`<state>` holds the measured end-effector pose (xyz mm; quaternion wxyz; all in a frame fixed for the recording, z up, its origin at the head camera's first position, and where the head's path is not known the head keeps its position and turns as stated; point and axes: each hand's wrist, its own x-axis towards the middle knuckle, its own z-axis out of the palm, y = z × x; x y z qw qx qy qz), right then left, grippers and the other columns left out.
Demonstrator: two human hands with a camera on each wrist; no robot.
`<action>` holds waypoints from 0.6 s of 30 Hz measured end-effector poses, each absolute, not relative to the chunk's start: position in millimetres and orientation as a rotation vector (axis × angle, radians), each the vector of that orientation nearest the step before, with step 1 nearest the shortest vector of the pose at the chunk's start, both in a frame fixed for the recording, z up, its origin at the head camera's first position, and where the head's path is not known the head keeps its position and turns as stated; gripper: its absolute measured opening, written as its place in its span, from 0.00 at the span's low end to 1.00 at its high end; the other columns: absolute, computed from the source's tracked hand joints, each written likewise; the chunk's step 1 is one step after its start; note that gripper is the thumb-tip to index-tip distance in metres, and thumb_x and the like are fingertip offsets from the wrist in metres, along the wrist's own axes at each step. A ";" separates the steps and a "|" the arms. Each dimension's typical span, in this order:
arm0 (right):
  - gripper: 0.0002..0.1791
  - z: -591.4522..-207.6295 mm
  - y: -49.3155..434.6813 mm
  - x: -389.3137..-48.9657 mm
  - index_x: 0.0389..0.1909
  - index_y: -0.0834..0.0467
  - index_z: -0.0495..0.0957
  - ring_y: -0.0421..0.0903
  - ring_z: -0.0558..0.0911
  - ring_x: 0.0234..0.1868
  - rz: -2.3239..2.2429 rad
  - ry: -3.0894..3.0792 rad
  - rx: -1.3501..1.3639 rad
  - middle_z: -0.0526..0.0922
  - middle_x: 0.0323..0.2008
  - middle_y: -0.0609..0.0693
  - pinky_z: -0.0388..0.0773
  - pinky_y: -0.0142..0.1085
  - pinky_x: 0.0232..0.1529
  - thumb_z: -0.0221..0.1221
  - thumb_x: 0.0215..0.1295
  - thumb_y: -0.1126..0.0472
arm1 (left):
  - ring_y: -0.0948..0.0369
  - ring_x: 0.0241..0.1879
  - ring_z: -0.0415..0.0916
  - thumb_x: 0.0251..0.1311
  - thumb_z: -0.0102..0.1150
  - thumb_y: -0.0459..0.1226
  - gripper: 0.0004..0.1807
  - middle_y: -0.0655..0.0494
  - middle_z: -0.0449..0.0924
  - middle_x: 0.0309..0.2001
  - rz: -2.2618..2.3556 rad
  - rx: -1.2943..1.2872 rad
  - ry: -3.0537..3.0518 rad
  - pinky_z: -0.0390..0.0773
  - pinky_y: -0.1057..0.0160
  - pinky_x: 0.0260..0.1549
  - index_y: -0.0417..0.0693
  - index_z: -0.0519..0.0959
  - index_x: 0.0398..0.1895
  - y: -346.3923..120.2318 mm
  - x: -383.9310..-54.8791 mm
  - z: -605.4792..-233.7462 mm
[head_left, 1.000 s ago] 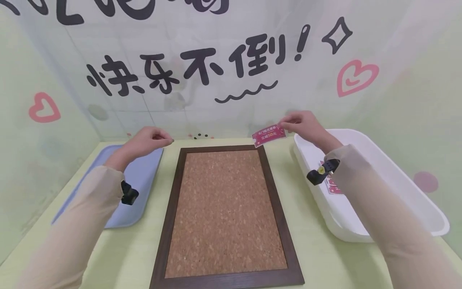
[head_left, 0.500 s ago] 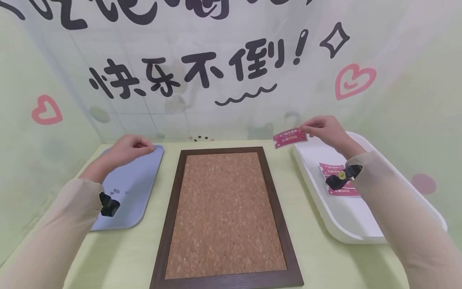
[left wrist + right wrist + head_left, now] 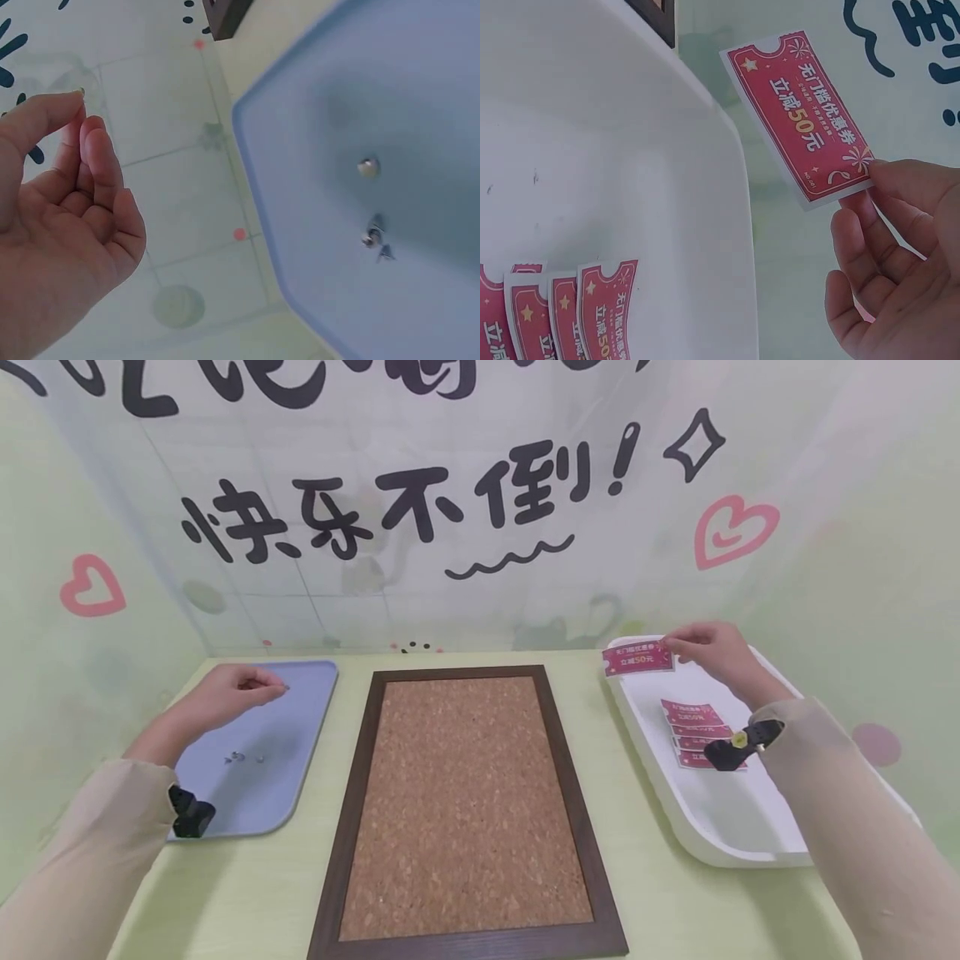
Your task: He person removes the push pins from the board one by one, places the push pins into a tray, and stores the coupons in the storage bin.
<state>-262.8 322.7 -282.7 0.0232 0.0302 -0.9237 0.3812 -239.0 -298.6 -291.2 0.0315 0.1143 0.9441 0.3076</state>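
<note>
Thumb and finger of my left hand (image 3: 228, 695) pinch a tiny dark thing at their tips, mostly hidden, which looks like a thumbtack (image 3: 82, 91). The hand is above the blue tray (image 3: 311, 693), where several silver thumbtacks (image 3: 368, 167) lie. On the right, my right hand (image 3: 716, 656) pinches a red coupon (image 3: 802, 120) by one corner, its printed face showing. Coupon and hand are raised over the far left corner of the white tray (image 3: 652, 760). Several more red coupons (image 3: 693, 714) lie overlapping inside that tray.
Between the trays lies a cork board (image 3: 468, 802) in a dark wooden frame (image 3: 360, 777), on a pale green table (image 3: 255, 885). Behind the table hangs a printed sheet (image 3: 420, 610) with large black characters.
My left hand has moved left and down, over the blue tray. The right hand has carried the coupon right and slightly down, from beside the board's far corner to the white tray.
</note>
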 end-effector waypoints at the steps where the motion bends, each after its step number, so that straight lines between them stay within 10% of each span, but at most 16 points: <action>1: 0.30 -284.3 325.1 -262.8 0.55 0.65 0.70 0.57 0.71 0.47 1.186 -2.861 0.083 0.73 0.49 0.63 0.65 0.52 0.49 0.52 0.64 0.44 | 0.56 0.37 0.72 0.63 0.53 0.43 0.19 0.46 0.78 0.40 0.949 0.352 2.905 0.73 0.63 0.34 0.34 0.77 0.44 -301.0 -238.1 -293.0; 18: 0.33 -303.6 360.6 -261.7 0.55 0.65 0.71 0.59 0.72 0.47 1.222 -2.858 0.034 0.73 0.49 0.63 0.65 0.54 0.47 0.54 0.61 0.42 | 0.57 0.35 0.71 0.62 0.53 0.44 0.22 0.47 0.77 0.39 0.919 0.259 2.883 0.71 0.62 0.34 0.31 0.75 0.46 -325.3 -225.1 -310.9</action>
